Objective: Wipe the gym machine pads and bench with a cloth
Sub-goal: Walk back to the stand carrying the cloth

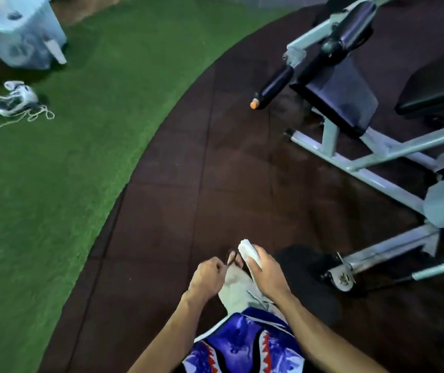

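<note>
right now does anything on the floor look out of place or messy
Yes: a white shoe lies loose on the green turf at the left, with a cord strewn around it in loops. It sits well away from the machine, so someone could trip on it.

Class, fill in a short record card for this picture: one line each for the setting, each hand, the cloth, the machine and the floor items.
setting: gym floor, dark rubber tiles beside green turf
right hand: grips a folded white cloth
left hand: fingers curled, holds nothing visible
cloth contact: not touching any pad
machine: grey frame with black roller pad and black bench, ahead to the right
floor items: white shoes with loose laces on the turf
</note>
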Motion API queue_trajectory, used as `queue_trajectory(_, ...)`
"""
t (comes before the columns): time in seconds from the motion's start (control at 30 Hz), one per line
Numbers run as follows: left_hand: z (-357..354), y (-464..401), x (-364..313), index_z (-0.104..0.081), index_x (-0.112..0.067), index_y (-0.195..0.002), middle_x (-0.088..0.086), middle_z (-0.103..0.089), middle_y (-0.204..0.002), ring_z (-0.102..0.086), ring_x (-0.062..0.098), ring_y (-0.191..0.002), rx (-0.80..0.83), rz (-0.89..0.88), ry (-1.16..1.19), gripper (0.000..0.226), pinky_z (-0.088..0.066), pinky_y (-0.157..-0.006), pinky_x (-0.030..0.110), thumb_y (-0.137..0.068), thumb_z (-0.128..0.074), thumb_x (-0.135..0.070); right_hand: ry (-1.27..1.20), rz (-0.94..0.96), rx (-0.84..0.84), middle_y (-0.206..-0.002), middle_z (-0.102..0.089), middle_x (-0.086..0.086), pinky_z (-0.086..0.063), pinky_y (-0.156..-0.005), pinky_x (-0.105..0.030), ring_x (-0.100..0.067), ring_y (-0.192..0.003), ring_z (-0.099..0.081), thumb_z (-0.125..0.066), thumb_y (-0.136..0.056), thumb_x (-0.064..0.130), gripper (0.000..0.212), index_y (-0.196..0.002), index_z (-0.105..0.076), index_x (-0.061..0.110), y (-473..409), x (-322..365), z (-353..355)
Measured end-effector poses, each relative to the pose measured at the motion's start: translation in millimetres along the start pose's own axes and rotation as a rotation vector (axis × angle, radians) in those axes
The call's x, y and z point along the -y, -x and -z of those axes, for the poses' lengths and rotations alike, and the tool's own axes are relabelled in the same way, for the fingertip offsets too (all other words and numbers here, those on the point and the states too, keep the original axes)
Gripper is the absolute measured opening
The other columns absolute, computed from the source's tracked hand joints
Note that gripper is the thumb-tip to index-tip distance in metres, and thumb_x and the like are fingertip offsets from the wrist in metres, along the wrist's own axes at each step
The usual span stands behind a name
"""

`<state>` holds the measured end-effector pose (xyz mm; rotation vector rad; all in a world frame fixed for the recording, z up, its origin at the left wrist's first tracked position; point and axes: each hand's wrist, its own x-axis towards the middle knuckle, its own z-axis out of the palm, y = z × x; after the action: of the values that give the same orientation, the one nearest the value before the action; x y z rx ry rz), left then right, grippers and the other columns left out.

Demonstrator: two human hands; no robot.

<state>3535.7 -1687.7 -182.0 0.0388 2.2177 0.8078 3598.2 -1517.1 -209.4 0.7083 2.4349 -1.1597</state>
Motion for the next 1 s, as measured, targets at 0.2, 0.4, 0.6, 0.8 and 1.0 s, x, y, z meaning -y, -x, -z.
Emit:
queue_trajectory(0.2,97.0,-171.6,-85.3,-0.067,-0.011,-0.100,0.014,-0.073,-0.104,-0.067,0.032,-0.100,-0.010,0.027,-0.043,0.024,-0.052,-0.087,0.036,-0.096,-0.049,-0.026,-0.023,0.002,0.008,-0.128,-0.064,-0.003,-0.047,-0.097,-0.033,-0.019,-0.115,-0.060,-0.045,-0.102,0.047,0.046,-0.144,-0.046,0.026,-183.1,62.7,60.1)
queue_trajectory(0.4,199.3,-308.1,-178.3,-0.067,-0.011,-0.098,0.013,-0.074,-0.101,-0.068,0.033,-0.099,-0.028,0.048,-0.032,0.023,-0.053,-0.086,0.037,-0.096,-0.049,-0.025,-0.053,-0.008,-0.011,-0.122,-0.067,0.002,-0.049,-0.094,-0.032,-0.015,-0.110,-0.063,-0.046,-0.097,0.056,0.047,-0.138,-0.050,0.033,-349.0,152.7,140.1)
queue_trajectory(0.6,297.0,-472.9,-268.5,-0.061,-0.006,-0.119,0.017,-0.068,-0.119,-0.059,0.036,-0.118,-0.023,0.009,-0.060,0.034,-0.047,-0.101,0.040,-0.100,-0.042,-0.028,-0.016,0.030,-0.006,-0.129,-0.065,0.007,-0.048,-0.097,-0.032,-0.013,-0.116,-0.061,-0.042,-0.098,0.057,0.048,-0.138,-0.050,0.033,-528.0,236.1,197.8)
queue_trajectory(0.8,430.7,-649.5,-365.3,-0.066,-0.008,-0.107,0.014,-0.072,-0.112,-0.064,0.032,-0.110,-0.004,-0.048,-0.107,0.027,-0.049,-0.095,0.036,-0.098,-0.045,-0.023,-0.051,-0.005,-0.059,-0.122,-0.067,0.010,-0.047,-0.092,-0.029,-0.011,-0.112,-0.063,-0.044,-0.098,0.058,0.044,-0.134,-0.053,0.034,-717.1,335.4,263.7)
queue_trajectory(1.0,543.1,-796.3,-469.8,-0.067,-0.007,-0.101,0.013,-0.074,-0.105,-0.066,0.032,-0.104,-0.002,-0.069,-0.141,0.025,-0.049,-0.090,0.035,-0.098,-0.049,-0.023,-0.126,-0.009,-0.116,-0.126,-0.063,0.013,-0.043,-0.094,-0.027,-0.010,-0.116,-0.058,-0.045,-0.100,0.048,0.039,-0.137,-0.051,0.036,-882.2,430.1,339.6)
